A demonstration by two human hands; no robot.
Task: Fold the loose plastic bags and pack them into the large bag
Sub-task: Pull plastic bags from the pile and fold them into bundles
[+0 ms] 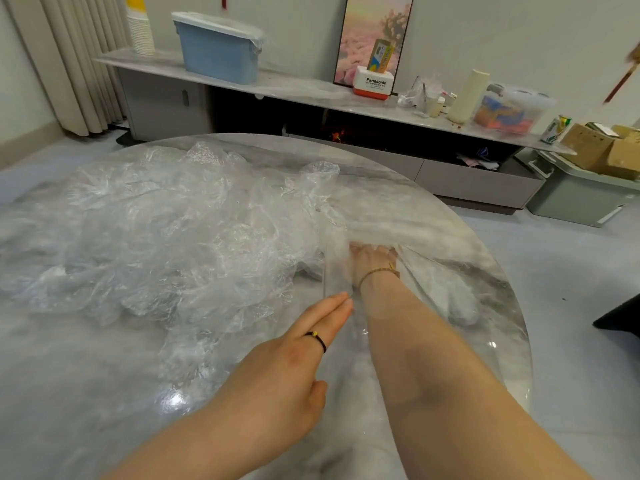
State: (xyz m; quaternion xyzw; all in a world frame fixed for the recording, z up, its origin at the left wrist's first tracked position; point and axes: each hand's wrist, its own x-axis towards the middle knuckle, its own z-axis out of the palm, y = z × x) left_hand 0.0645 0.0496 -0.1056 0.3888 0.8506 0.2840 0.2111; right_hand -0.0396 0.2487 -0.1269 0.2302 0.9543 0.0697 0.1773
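- "Panasonic" is read in dark letters on a white and red box on the far shelf; a yellow-green carton stands in it, its print too small to read
- A green and white can is seen at the shelf's right end, its label unreadable
- The large bag, clear and thin, is laid on the right part of the table, its mouth turned toward the near side
- The right hand is pushed inside the large bag up to the wrist; it is seen only through blurred film, so whether its fingers are curled or straight cannot be told
- A thin gold bracelet is worn on the right wrist
- The left hand is held flat with fingers straight and together, gripping nothing; its fingertips are laid against the large bag's edge, just beside the right wrist
- A black ring with a small yellow bead is worn on a left finger
- The loose bags, clear, crinkled and glossy, are heaped over the table's left and middle, touching the large bag's left side, left of both hands
- The table is round, with a polished grey-white marble pattern
- On the far shelf are also seen a blue bin lined with white film, a stack of paper cups, a pink framed picture, a cream roll and a clear tub
- Cardboard boxes are stacked at the far right
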